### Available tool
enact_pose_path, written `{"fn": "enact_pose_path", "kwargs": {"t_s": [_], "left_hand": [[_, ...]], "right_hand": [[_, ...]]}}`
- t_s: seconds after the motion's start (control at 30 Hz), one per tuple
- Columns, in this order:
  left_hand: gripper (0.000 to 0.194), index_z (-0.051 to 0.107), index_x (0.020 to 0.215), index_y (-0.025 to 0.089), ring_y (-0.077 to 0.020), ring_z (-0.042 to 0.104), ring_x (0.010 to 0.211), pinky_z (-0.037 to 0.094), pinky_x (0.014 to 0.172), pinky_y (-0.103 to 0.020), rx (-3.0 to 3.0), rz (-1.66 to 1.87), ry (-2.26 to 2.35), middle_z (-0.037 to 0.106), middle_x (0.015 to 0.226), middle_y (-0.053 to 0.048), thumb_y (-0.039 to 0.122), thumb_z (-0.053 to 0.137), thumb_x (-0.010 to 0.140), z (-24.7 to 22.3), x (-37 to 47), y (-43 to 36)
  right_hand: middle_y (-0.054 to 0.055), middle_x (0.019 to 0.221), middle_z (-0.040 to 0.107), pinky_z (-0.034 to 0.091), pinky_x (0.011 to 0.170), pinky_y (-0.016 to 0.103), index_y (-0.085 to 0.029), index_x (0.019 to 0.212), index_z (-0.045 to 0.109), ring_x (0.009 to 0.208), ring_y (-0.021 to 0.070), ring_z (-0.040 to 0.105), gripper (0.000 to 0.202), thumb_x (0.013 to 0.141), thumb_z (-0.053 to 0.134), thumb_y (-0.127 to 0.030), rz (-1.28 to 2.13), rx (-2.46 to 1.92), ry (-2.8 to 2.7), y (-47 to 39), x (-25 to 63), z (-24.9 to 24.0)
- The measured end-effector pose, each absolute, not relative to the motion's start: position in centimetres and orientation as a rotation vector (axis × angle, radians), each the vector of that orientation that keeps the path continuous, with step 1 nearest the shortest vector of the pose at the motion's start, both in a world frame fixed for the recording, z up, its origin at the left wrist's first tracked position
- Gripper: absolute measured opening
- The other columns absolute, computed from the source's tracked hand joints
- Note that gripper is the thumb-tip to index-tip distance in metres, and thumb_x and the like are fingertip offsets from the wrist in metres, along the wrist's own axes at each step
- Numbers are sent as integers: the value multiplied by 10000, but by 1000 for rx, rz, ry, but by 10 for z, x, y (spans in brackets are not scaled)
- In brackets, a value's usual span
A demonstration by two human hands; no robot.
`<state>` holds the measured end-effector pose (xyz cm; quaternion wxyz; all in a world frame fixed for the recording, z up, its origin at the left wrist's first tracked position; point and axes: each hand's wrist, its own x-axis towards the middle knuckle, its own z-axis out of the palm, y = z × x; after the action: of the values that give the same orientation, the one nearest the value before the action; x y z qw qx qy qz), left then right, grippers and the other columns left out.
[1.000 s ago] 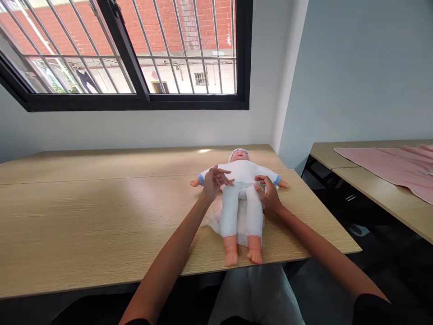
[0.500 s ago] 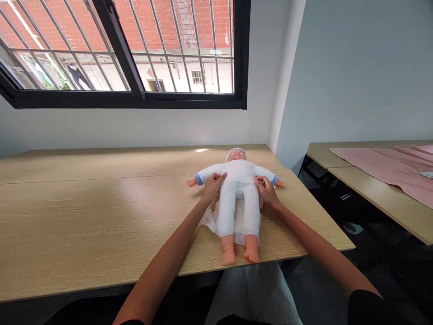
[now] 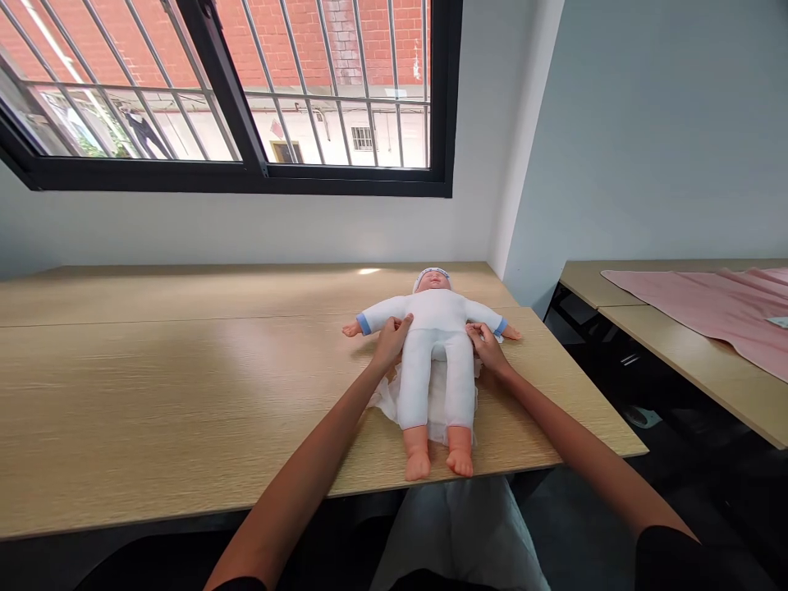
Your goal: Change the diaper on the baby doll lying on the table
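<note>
A baby doll (image 3: 437, 310) in white clothes with blue cuffs and a cap lies face up on the wooden table (image 3: 203, 394), its bare feet towards me. At the left side of its waist, my left hand (image 3: 392, 336) is closed, thumb and fingers pinched on the white clothes. My right hand (image 3: 488, 343) pinches the clothes at the other side of the waist. A crumpled white sheet (image 3: 438, 402), looking like a diaper, lies beneath the doll's legs and spreads out to the left. My fingers partly hide the gripped fabric.
A barred window (image 3: 345, 90) with a black frame is in the wall behind the table. To the right, beyond a gap, another table (image 3: 671, 349) bears a pink cloth (image 3: 707, 308). The front table edge runs just past the doll's feet.
The view has shifted slightly. Both hands keep their places at the doll's waist, and the doll lies as before.
</note>
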<state>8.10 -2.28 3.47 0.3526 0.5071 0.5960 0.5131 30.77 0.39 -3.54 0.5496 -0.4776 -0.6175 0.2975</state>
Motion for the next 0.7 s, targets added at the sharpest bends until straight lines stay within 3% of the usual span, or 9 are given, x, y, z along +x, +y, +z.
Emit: {"fn": "enact_pose_path", "kwargs": {"t_s": [0.23, 0.57, 0.7], "left_hand": [[291, 477, 796, 215, -260, 601, 841, 433, 748, -342, 1275, 1255, 1554, 626, 817, -50, 485, 573, 850, 39, 82, -27], [444, 502, 983, 187, -312, 619, 1040, 448, 882, -380, 1383, 1199, 1538, 644, 1096, -143, 612, 525, 853, 40, 82, -26], [484, 493, 1060, 175, -299, 595, 1115, 438, 927, -366, 1456, 1158, 1599, 614, 1193, -168, 614, 521, 857, 49, 81, -26]], "right_hand": [[75, 990, 666, 514, 703, 341, -203, 937, 570, 851, 219, 615, 409, 789, 545, -584, 937, -1185, -1325, -1, 305, -28], [65, 1012, 647, 467, 895, 378, -213, 904, 565, 976, 232, 592, 409, 746, 577, -590, 960, -1168, -1301, -2, 304, -24], [72, 1036, 641, 493, 861, 385, -212, 936, 547, 941, 227, 606, 396, 787, 552, -579, 932, -1197, -1348, -3, 309, -18]]}}
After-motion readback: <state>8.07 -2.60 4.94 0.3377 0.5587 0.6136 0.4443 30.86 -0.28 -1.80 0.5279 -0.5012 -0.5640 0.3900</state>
